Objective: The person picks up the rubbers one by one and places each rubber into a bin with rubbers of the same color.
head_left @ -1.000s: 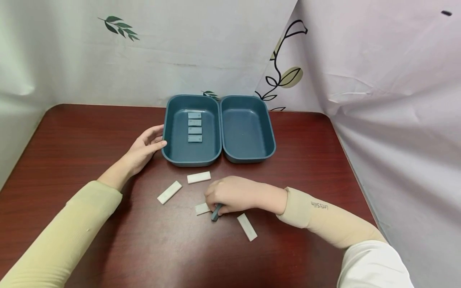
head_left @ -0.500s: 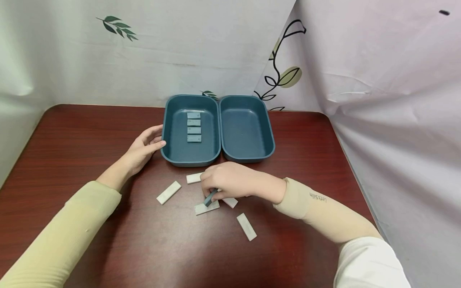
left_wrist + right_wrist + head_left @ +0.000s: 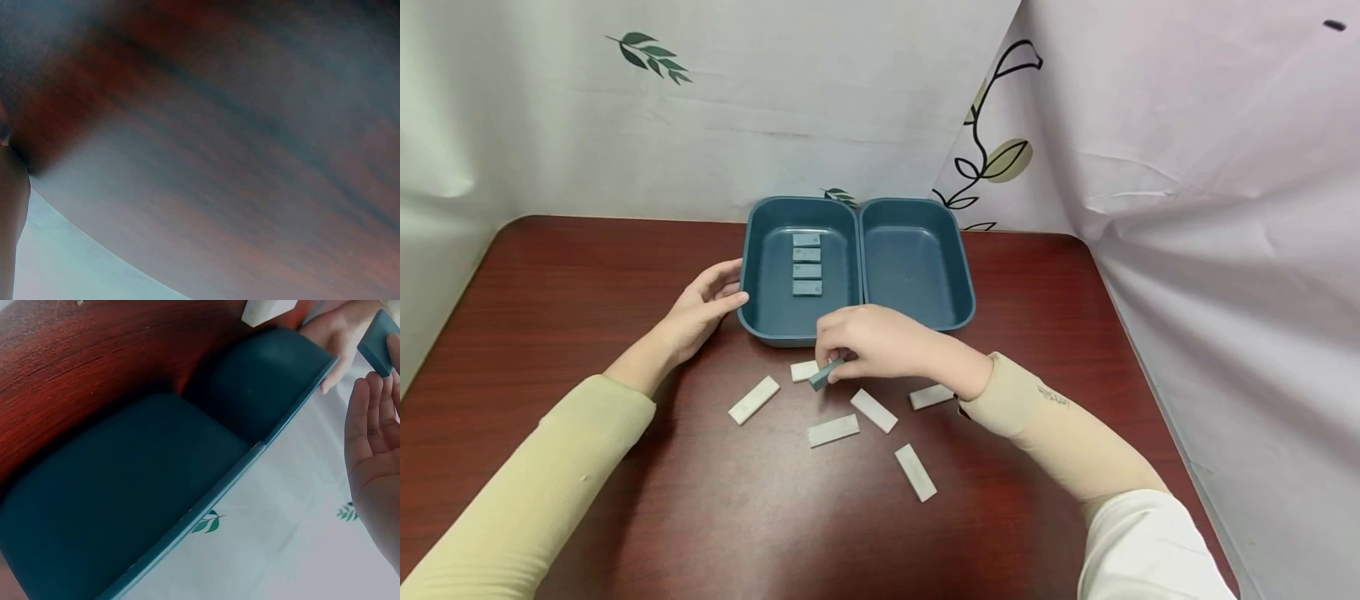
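Observation:
In the head view, my right hand [image 3: 876,343] pinches a small blue-grey rectangular block [image 3: 824,375] between thumb and fingers, just in front of the left blue box [image 3: 775,321]. The right wrist view also shows that block [image 3: 378,347] at the fingertips. Several similar blue-grey blocks [image 3: 807,271] lie in a column inside the left box. At that box's left side is my left hand [image 3: 696,312], its thumb tip on the rim and its fingers along the outer wall. The left wrist view shows mostly blurred tabletop.
Several white rectangular blocks [image 3: 833,431] lie scattered on the dark red table [image 3: 737,517] in front of the boxes. A second blue box [image 3: 917,279] stands against the left one, with nothing inside. Behind the table hangs a pale curtain [image 3: 790,100] with leaf prints.
My right hand has moved away from me toward the left box, carrying the blue-grey block and uncovering white blocks on the table. The left hand stays at the box.

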{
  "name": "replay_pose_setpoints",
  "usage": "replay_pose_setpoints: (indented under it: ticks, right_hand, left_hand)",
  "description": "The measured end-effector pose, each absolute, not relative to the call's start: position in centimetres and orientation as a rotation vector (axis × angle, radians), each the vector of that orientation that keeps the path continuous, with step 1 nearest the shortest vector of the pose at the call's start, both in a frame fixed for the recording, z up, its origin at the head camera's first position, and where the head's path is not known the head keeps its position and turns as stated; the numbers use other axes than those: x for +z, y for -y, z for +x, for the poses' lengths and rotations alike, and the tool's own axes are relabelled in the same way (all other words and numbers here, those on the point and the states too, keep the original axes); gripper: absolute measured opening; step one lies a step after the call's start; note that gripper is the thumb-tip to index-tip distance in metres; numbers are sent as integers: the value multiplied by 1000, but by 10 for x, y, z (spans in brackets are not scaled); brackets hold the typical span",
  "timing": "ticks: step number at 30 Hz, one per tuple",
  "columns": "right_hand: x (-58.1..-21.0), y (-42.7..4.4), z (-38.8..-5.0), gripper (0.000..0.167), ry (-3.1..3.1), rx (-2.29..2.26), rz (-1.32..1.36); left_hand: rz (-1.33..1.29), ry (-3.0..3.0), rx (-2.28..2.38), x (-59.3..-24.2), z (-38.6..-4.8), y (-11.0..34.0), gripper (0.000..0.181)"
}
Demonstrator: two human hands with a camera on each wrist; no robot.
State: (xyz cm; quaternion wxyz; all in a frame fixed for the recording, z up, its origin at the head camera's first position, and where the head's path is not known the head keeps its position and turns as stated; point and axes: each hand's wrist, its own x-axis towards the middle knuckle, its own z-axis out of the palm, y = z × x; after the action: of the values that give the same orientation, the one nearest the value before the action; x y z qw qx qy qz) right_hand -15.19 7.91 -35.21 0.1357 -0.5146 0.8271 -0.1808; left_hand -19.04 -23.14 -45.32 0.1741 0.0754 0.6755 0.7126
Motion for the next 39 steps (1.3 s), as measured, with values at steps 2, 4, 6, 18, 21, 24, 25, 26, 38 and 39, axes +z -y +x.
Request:
replay_pose_setpoints:
  ticks: [2, 4, 6, 18, 21, 24, 25, 26, 38, 39]
  right_hand:
    - [-353, -78, -155, 10, -2402, -551, -1468]
    - [-354, -78, -158, 9, -2407, -575, -1450]
    - [-355, -77, -161, 8, -2413, -598, -1435]
    - [-361, -75, -179, 8, -2463, -778, -1329]
    - [-363, -75, -184, 9, -2474, -827, -1305]
    - [-366, -75, -190, 10, -2489, -854, -1292]
    - [-366, -75, -192, 11, -2493, -861, -1286]
    - [-367, -74, -193, 11, -2497, -867, -1278]
    - [-380, -68, -212, 12, -2510, -927, -1147]
    - [-382, -68, -214, 12, -2514, -926, -1132]
  left_hand:
    - [215, -1911, 2023, -453, -191, 231, 65]
    - [215, -1909, 2024, -453, -191, 232, 65]
    - [213, -1908, 2023, -453, -191, 232, 64]
    - [197, -1915, 2018, -453, -191, 231, 65]
    - [194, -1913, 2020, -453, -191, 231, 65]
    - [195, -1911, 2024, -453, -191, 231, 64]
    - [195, -1911, 2025, -453, -191, 231, 64]
    - [197, -1911, 2025, -453, -191, 231, 64]
    - [199, -1917, 2024, -454, -191, 231, 64]
    - [201, -1915, 2027, -454, -191, 231, 64]
